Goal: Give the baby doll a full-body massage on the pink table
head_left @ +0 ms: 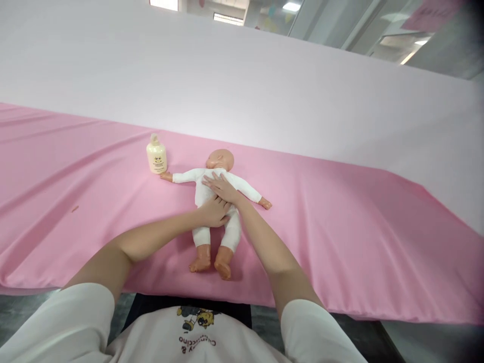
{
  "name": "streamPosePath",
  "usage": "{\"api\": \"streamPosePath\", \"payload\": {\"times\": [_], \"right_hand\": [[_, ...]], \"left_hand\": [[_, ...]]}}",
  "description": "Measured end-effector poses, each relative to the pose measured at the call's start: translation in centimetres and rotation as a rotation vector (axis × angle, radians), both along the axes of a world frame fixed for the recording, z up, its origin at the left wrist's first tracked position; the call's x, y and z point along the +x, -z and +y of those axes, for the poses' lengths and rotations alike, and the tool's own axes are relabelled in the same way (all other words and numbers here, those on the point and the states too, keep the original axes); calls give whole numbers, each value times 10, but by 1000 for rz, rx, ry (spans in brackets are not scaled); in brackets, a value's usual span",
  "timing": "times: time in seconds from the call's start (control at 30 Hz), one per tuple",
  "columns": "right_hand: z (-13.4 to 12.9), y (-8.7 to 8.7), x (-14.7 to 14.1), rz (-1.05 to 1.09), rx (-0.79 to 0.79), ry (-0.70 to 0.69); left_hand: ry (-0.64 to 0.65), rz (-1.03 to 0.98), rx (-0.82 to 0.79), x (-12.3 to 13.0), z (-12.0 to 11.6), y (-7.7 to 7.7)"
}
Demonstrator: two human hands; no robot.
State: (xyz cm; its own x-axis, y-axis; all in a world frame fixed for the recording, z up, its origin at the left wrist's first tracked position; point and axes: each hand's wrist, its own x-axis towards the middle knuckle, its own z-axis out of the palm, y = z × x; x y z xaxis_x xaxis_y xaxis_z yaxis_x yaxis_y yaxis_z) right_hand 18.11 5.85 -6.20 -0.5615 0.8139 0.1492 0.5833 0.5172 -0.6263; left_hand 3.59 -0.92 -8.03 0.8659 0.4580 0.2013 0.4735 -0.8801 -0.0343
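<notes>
A baby doll (206, 191) in a white suit lies on the pink cover, with its bald head turned to the side, its arms spread out and its bare feet towards me. My right hand (222, 187) rests flat on its upper trunk, fingers spread. Just below, my left hand (215, 212) is at the doll's hips with its fingers bent against the body; the fingertips are partly hidden. My right wrist lies close to the left knuckles. A cream pump bottle (157, 157) with a printed label stands upright beside the doll's outstretched hand on the left.
The pink cover (340, 227) drapes over the table, wrinkled at both sides, with its front edge close to my body. A white partition (264, 96) rises along the back, with glass panes above it. A small brownish scrap or mark (75, 208) shows on the cover at the left.
</notes>
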Motion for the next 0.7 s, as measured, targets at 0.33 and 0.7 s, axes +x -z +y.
{"api": "streamPosePath", "payload": {"times": [0.33,0.7], "right_hand": [[-56,-23,12,113,-206,-192],[-71,-53,35,-57,-249,182]], "left_hand": [[15,25,-252,-6,5,-14],[-296,-37,-495,-37,28,-71]]}}
